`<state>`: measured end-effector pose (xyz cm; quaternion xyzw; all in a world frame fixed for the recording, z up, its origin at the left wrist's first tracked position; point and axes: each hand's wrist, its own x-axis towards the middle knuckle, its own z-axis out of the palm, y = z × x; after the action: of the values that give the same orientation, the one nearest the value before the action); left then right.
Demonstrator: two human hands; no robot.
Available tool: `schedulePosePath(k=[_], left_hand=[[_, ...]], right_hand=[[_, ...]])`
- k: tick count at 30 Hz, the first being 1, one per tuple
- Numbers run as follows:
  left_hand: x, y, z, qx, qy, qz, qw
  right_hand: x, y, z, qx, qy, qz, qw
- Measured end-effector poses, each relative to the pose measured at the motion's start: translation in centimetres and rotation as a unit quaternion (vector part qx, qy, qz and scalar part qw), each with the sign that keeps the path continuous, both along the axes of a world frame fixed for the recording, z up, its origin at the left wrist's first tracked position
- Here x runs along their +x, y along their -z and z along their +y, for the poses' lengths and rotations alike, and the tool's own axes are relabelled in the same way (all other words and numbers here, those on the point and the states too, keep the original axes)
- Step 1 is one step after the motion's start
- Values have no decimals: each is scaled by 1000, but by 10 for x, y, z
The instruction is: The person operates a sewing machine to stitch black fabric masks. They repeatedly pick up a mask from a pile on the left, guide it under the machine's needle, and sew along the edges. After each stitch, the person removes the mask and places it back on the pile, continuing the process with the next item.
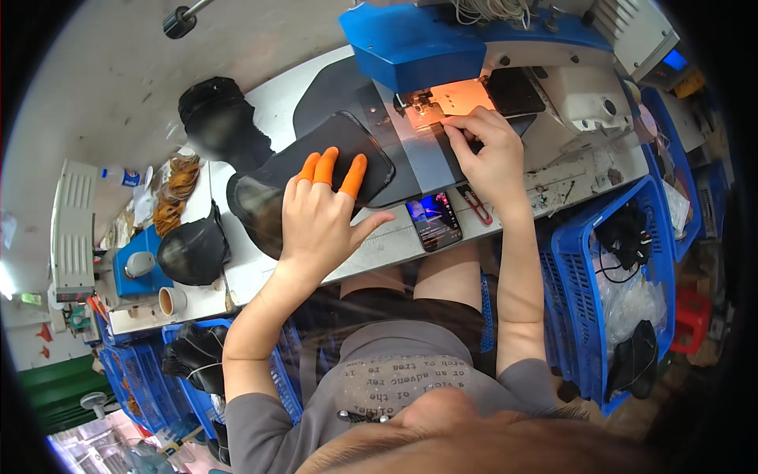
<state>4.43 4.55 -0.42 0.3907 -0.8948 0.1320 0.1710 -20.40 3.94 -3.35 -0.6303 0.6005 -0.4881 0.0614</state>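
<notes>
left hand [320,217], orange finger cots on, lies spread flat on the black fabric piece [332,162] mid-table [260,276]; right hand [489,154] pinches its end by the sewing machine [442,47] needle. it looks soft, light, floppy: best pressed flat, guided by edges.

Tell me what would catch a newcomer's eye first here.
Orange finger covers on the left hand, pressed flat on a black fabric piece at the table's middle. Beyond it, the right hand feeds dark material under a blue sewing machine, beside its warm orange-lit patch. A lit phone lies between the hands.
</notes>
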Motion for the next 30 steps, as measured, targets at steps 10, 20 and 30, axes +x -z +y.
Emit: schedulePosePath(k=[10,20,30], left_hand=[[170,27,-45,-184,-78,170,965],[247,62,-38,68,-183,34,980],[194,177,-179,-45,-215,-142,965]], right_hand=[[-1,2,-2,-11,-8,10,1000],[3,1,1,11,13,28,999],[2,-1,-5,1,-8,27,1000]])
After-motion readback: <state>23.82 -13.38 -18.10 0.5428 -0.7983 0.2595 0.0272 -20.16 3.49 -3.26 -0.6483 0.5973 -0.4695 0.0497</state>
